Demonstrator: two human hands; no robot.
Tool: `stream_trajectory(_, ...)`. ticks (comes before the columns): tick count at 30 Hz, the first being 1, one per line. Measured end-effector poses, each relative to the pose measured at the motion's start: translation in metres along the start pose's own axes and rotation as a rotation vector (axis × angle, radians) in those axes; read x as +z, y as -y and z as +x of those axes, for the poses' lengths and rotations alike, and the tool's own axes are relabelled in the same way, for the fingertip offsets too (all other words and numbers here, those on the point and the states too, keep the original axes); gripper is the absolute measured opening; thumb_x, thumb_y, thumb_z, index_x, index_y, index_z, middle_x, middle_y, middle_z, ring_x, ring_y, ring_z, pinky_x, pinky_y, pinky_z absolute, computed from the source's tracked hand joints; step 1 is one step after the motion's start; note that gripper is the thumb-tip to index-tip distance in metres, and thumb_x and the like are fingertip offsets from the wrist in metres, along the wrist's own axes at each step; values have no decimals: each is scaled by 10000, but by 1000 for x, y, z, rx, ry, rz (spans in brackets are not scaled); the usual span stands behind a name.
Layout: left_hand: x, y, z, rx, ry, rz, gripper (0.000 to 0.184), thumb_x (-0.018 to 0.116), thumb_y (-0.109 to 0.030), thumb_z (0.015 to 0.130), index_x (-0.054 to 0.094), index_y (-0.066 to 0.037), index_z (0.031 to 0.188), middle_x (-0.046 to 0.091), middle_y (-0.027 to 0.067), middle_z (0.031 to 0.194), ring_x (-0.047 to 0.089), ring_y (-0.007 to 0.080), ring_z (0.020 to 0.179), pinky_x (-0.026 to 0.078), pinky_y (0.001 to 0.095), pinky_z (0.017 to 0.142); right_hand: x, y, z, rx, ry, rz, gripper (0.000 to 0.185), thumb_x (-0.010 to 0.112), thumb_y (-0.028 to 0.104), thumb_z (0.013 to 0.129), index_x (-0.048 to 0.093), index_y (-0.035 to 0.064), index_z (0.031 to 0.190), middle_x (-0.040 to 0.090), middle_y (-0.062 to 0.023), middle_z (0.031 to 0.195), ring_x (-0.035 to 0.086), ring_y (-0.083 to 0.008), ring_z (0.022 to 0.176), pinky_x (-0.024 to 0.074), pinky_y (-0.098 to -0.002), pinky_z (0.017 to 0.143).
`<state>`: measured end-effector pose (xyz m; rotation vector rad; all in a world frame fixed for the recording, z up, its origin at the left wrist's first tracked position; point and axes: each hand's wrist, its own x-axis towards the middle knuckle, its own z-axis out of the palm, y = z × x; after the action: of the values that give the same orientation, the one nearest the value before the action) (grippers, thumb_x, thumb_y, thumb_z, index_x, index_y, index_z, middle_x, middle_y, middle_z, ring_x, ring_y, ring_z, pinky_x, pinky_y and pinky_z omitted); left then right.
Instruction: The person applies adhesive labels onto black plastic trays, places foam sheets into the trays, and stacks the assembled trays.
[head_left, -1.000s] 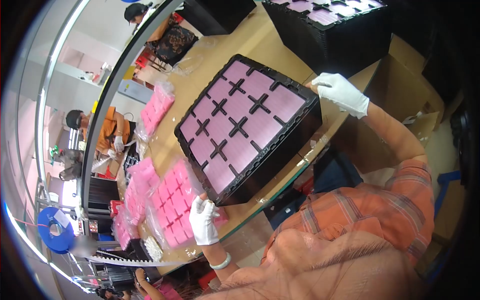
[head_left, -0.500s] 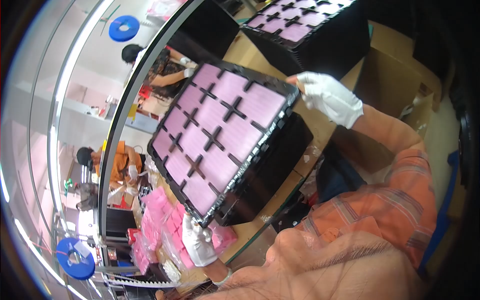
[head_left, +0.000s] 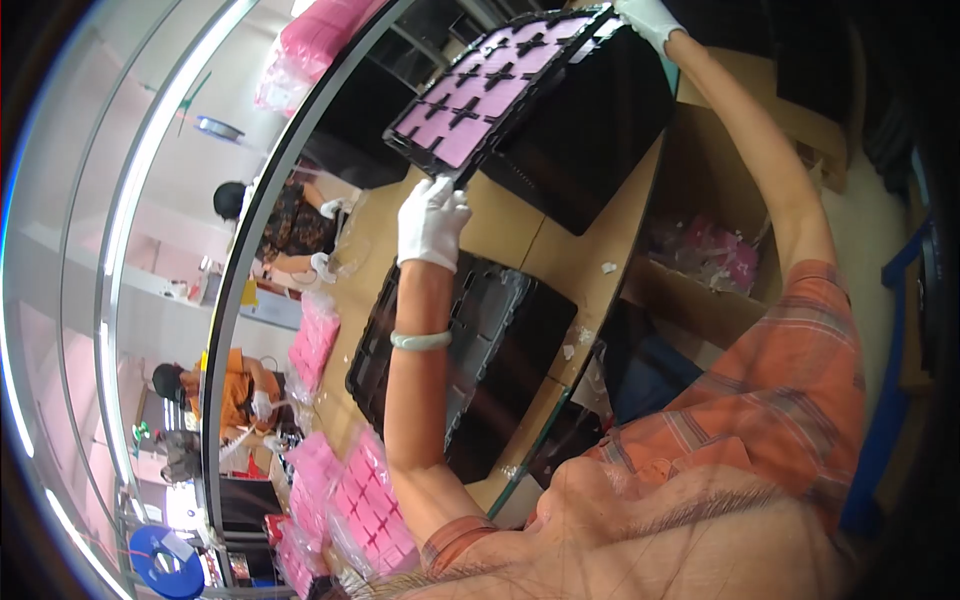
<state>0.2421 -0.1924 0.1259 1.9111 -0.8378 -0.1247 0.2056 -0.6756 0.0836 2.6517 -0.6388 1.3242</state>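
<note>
A black tray of pink pads with black cross dividers (head_left: 500, 75) is at the top of the view, on or just above a tall black stack (head_left: 590, 125). My left hand (head_left: 432, 222), white-gloved, has its fingers curled on the tray's lower corner. At the opposite upper corner, my right hand (head_left: 648, 18), also gloved, grips the rim and is partly cut off by the frame edge. Below my left forearm lies another black tray stack (head_left: 510, 350) showing a dark divided top without pink pads, partly hidden by the arm.
Pink padded sheets in clear plastic (head_left: 370, 505) lie on the table (head_left: 500, 225), with another pink pack (head_left: 315, 335) farther along. A cardboard box (head_left: 700, 285) holds pink scraps. Two co-workers, one in dark clothing (head_left: 290, 225) and one in orange (head_left: 240, 385), sit across.
Both hands have carried the pink-padded tray from above the lower stack to the taller stack at the top. The dark top of the lower stack is now uncovered.
</note>
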Motion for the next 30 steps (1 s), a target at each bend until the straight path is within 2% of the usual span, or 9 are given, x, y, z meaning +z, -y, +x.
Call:
stream_trajectory(2, 29, -3, 20, -385, -47, -689, 81, 588, -69, 892, 510, -45, 894, 593, 98, 853, 567, 165, 716, 464, 272, 600, 13, -30, 1, 62, 216, -30, 248, 550, 232, 776, 695, 54, 683, 660, -174, 709, 670, -302, 678, 516, -417, 601)
stream_trajectory(3, 42, -11, 23, -372, -2, -535, 104, 575, -118, 920, 485, -65, 918, 604, 134, 848, 589, 187, 672, 479, 287, 560, 30, -43, -1, -71, 81, -209, 258, 519, 242, 790, 689, 77, 689, 660, -152, 713, 662, -298, 698, 510, -403, 621)
stream_trajectory(6, 64, -15, 37, -400, -59, -507, 100, 572, -126, 920, 490, -70, 911, 604, 132, 838, 572, 170, 616, 473, 266, 540, 43, -55, -2, -91, -192, 122, 248, 506, 245, 804, 674, 101, 691, 656, -150, 741, 646, -315, 702, 504, -405, 636)
stream_trajectory(14, 68, -14, 50, -425, -68, -401, 123, 585, -141, 901, 473, -94, 881, 579, 78, 680, 533, 128, 490, 420, 226, 436, 45, -50, 1, 323, -139, 473, 288, 483, 298, 831, 660, 99, 722, 657, -159, 793, 627, -362, 760, 489, -456, 677)
stream_trajectory(20, 72, -16, 42, -422, -77, -415, 125, 576, -147, 912, 461, -98, 905, 572, 68, 680, 537, 125, 493, 412, 225, 435, 56, -65, -2, 267, -88, 321, 305, 471, 294, 831, 679, 89, 738, 664, -172, 820, 636, -366, 791, 492, -468, 703)
stream_trajectory(23, 68, -8, 48, -407, 5, -389, 336, 593, -219, 901, 443, -29, 1134, 598, 97, 748, 530, 122, 496, 424, 225, 424, 65, -66, 5, 288, -88, 213, 299, 466, 279, 830, 680, 89, 744, 662, -178, 825, 634, -376, 792, 492, -477, 713)
stream_trajectory(26, 64, -11, 37, -422, 37, -333, 321, 606, -284, 897, 459, -44, 1050, 591, 93, 747, 545, 135, 533, 448, 249, 454, 40, -57, -5, 335, -74, 162, 306, 453, 274, 834, 685, 88, 762, 660, -186, 832, 632, -378, 792, 495, -476, 724)
stream_trajectory(29, 48, -39, -28, -372, 246, -138, 491, 616, -300, 865, 491, 9, 1225, 629, 147, 843, 614, 204, 668, 516, 321, 605, -11, -34, -40, 179, -92, 577, 285, 422, 154, 942, 564, 15, 1146, 617, -112, 1098, 588, -206, 989, 453, -293, 864)
stream_trajectory(30, 36, -40, -65, 4, 250, 124, 481, 622, -274, 854, 512, -1, 1235, 641, 140, 901, 627, 184, 711, 518, 312, 630, -26, -20, -63, 170, -37, 775, 339, 412, 114, 979, 524, -9, 1274, 603, -88, 1186, 573, -148, 1055, 439, -233, 911)
